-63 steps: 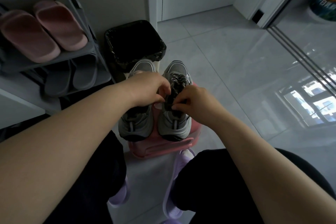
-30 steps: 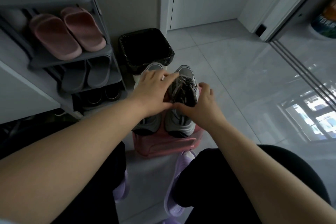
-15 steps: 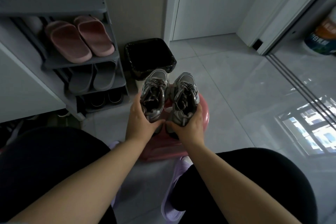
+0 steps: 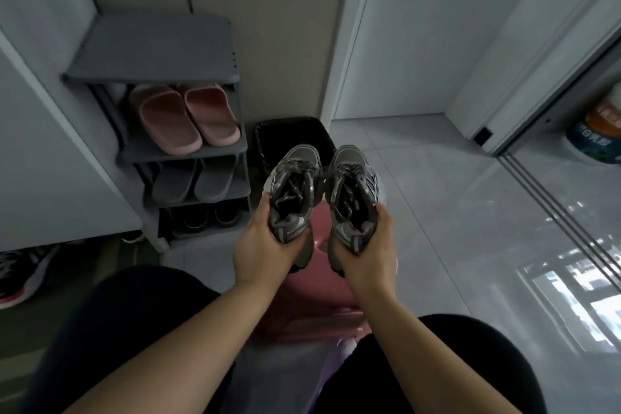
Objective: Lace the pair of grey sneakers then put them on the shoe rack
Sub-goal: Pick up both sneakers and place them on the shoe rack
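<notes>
My left hand (image 4: pixel 265 252) grips the heel of the left grey sneaker (image 4: pixel 294 185). My right hand (image 4: pixel 368 250) grips the heel of the right grey sneaker (image 4: pixel 351 190). Both sneakers are laced, held side by side in the air with toes pointing away, above a pink stool (image 4: pixel 319 306). The grey shoe rack (image 4: pixel 151 50) stands to the left against the wall; its top shelf is bare.
Pink slippers (image 4: pixel 183 118), grey slippers (image 4: pixel 195 181) and dark shoes (image 4: pixel 208 215) fill the rack's lower shelves. A black-lined bin (image 4: pixel 285 134) stands beyond the sneakers. A black and red shoe (image 4: pixel 20 276) lies at the far left. Glossy tiled floor stretches to the right.
Both hands moved from the laces to the sneakers' heels and lifted the pair off the pink stool. The view tilted up, showing the whole rack.
</notes>
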`<state>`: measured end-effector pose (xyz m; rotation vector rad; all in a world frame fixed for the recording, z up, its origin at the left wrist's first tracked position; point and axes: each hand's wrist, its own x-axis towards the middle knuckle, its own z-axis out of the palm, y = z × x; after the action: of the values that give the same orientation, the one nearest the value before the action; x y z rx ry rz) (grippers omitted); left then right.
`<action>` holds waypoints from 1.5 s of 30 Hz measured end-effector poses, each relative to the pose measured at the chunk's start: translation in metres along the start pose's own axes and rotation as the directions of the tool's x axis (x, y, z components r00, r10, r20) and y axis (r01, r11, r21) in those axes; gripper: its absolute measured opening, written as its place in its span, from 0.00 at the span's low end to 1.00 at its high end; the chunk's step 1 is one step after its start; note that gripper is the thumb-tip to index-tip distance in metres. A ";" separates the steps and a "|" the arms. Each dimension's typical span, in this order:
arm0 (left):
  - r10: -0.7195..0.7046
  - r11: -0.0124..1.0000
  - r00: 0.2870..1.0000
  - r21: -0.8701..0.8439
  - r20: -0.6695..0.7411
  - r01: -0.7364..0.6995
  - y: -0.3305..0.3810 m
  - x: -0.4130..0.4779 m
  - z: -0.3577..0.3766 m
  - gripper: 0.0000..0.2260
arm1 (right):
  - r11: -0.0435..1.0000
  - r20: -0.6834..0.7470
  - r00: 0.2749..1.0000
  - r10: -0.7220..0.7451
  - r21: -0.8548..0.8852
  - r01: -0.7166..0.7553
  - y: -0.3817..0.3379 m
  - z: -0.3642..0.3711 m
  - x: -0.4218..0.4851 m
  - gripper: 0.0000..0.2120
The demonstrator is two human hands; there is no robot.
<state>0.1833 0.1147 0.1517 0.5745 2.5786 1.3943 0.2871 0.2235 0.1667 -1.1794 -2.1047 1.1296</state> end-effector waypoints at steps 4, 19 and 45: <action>0.029 0.999 0.993 -0.023 -0.115 -0.032 0.021 0.014 -0.041 0.37 | 0.992 -0.002 0.992 -0.126 0.024 0.126 -0.046 0.012 0.012 0.39; 0.197 0.967 0.964 -0.129 -0.179 -0.222 0.083 0.081 -0.156 0.22 | 0.932 -0.032 0.933 -0.358 0.053 0.359 -0.178 -0.013 0.072 0.24; 0.104 0.987 0.764 -0.026 -0.636 -0.156 0.050 0.199 -0.180 0.29 | 0.843 0.033 0.962 -0.270 0.491 0.219 -0.264 0.144 0.124 0.28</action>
<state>-0.0422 0.0805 0.3017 0.3000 3.0011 2.0202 -0.0037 0.1910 0.3095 -0.6082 -1.8147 1.4989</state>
